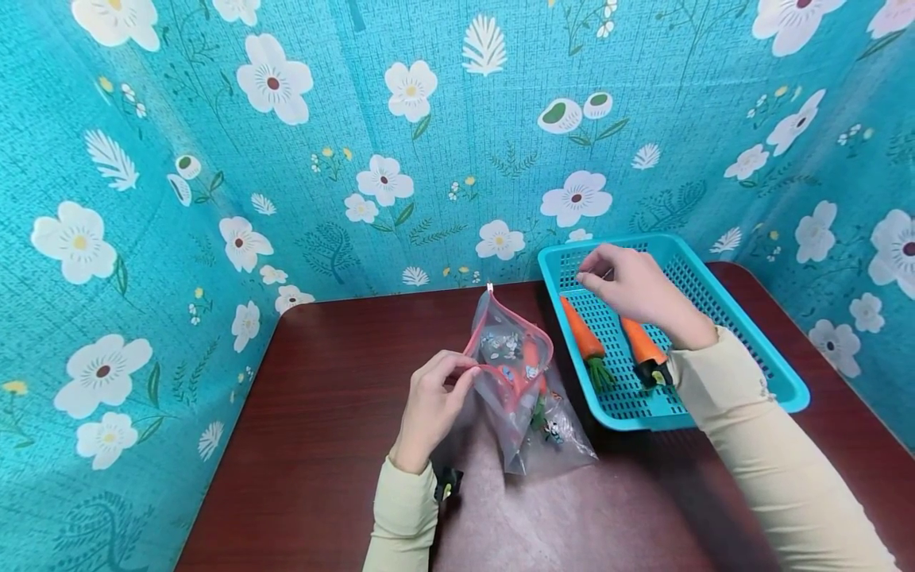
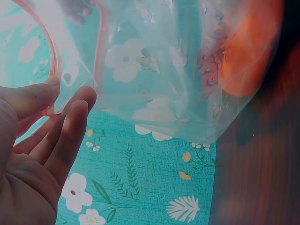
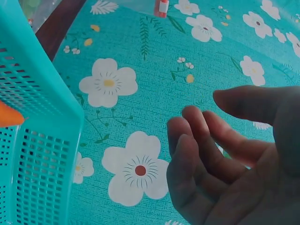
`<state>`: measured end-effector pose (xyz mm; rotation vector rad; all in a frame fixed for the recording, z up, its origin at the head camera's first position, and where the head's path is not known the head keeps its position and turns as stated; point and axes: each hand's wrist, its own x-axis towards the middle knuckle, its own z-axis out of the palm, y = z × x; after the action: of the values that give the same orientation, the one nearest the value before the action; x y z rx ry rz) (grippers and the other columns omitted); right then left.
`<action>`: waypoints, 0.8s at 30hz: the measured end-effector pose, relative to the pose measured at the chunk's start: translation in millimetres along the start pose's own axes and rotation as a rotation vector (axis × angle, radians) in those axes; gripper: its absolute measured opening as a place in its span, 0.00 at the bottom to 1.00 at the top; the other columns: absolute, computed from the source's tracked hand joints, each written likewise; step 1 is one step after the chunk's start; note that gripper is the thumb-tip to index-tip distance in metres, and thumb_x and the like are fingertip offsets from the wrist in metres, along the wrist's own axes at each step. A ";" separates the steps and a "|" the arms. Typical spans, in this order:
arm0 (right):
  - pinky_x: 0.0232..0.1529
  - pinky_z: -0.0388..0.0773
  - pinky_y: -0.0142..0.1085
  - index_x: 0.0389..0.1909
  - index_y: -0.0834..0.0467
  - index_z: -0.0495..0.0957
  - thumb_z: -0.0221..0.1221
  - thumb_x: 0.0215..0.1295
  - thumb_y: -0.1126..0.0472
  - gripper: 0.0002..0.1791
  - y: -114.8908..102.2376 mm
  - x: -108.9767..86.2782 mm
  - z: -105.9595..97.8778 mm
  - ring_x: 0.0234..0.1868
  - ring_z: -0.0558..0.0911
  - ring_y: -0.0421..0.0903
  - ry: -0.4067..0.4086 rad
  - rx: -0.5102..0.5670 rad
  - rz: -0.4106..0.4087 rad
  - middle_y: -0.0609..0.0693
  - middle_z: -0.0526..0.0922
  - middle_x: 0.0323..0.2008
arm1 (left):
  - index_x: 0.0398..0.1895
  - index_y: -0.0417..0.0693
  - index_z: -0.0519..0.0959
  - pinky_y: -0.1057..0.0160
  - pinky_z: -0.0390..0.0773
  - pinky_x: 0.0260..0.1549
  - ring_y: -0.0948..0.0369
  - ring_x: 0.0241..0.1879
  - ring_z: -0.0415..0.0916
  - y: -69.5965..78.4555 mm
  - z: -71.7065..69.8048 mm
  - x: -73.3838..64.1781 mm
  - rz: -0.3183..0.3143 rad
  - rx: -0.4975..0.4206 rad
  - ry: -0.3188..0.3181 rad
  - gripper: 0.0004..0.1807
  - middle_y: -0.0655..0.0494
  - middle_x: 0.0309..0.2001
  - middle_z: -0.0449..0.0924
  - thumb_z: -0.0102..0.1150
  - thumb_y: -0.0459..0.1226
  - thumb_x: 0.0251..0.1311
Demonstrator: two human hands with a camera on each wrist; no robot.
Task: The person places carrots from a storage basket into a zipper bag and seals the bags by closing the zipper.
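Observation:
My left hand (image 1: 432, 405) pinches the red-edged rim of a clear zip bag (image 1: 493, 425) between thumb and fingers. The bag's mouth gapes wide, and its printed plastic shows an orange carrot (image 2: 248, 51) inside. Over the far left part of a turquoise basket (image 1: 629, 423), my right hand (image 1: 643, 290) hangs with loosely bent fingers and nothing between them. Below it in the basket lie two carrots: a left carrot (image 1: 582, 330) with a green top, and a right carrot (image 1: 642, 342) partly hidden by the hand and wrist.
The bag and basket stand side by side on a dark red-brown table (image 1: 322, 429). Behind the table rises a turquoise flowered cloth (image 1: 443, 151), which also covers both sides. A zip slider (image 1: 490, 287) sits at the bag's far corner.

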<state>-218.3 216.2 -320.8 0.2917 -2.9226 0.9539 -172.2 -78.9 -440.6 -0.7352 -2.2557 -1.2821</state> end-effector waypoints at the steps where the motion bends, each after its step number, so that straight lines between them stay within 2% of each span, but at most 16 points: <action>1: 0.38 0.73 0.45 0.49 0.61 0.75 0.52 0.71 0.55 0.15 0.4 0.6 -0.8 0.42 0.79 0.53 0.006 0.009 0.014 0.60 0.81 0.45 | 0.35 0.47 0.82 0.72 0.81 0.29 0.66 0.29 0.78 0.0 0.4 0.1 0.001 -0.002 -0.001 0.05 0.57 0.33 0.80 0.66 0.31 0.56; 4: 0.37 0.73 0.44 0.55 0.62 0.70 0.52 0.71 0.52 0.20 1.6 2.3 -2.4 0.43 0.78 0.54 0.020 0.036 0.058 0.61 0.79 0.47 | 0.35 0.46 0.82 0.73 0.80 0.29 0.66 0.29 0.79 0.7 1.6 0.2 0.007 -0.011 0.002 0.04 0.56 0.33 0.80 0.66 0.31 0.56; 8: 0.33 0.73 0.42 0.65 0.63 0.58 0.52 0.70 0.47 0.32 5.6 5.3 -3.0 0.43 0.76 0.55 0.055 0.092 0.115 0.62 0.74 0.51 | 0.35 0.45 0.82 0.73 0.80 0.29 0.66 0.29 0.79 2.0 3.3 0.3 0.006 -0.023 -0.003 0.05 0.56 0.32 0.81 0.67 0.31 0.56; 11: 0.35 0.72 0.43 0.70 0.63 0.48 0.51 0.70 0.45 0.39 9.8 9.0 -2.4 0.45 0.74 0.56 0.084 0.131 0.147 0.64 0.70 0.55 | 0.35 0.46 0.82 0.72 0.80 0.29 0.66 0.29 0.78 2.6 4.8 0.2 0.001 -0.020 -0.009 0.05 0.56 0.33 0.80 0.66 0.31 0.56; 14: 0.38 0.72 0.45 0.72 0.63 0.42 0.51 0.69 0.43 0.44 14.8 14.0 -0.8 0.47 0.72 0.57 0.079 0.164 0.187 0.65 0.67 0.59 | 0.35 0.47 0.82 0.72 0.80 0.29 0.66 0.30 0.78 3.5 5.6 0.2 -0.008 -0.019 -0.020 0.05 0.57 0.33 0.80 0.67 0.31 0.56; 17: 0.40 0.72 0.46 0.73 0.63 0.41 0.51 0.69 0.41 0.45 21.7 19.8 2.2 0.47 0.72 0.58 0.036 0.165 0.227 0.65 0.65 0.60 | 0.36 0.47 0.82 0.73 0.80 0.29 0.66 0.30 0.78 4.7 5.9 -0.2 -0.014 -0.020 -0.031 0.06 0.56 0.34 0.81 0.67 0.31 0.56; 24: 0.47 0.71 0.52 0.70 0.68 0.47 0.51 0.70 0.44 0.42 39.3 31.3 13.6 0.51 0.69 0.62 -0.067 0.119 0.277 0.69 0.63 0.60 | 0.37 0.46 0.82 0.73 0.81 0.31 0.66 0.32 0.78 6.6 6.3 0.0 -0.005 -0.027 -0.028 0.06 0.56 0.35 0.81 0.67 0.32 0.56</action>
<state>-256.5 234.2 -351.1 -0.0819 -3.0266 1.1774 -168.7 -70.5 -439.4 -0.7622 -2.2679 -1.3151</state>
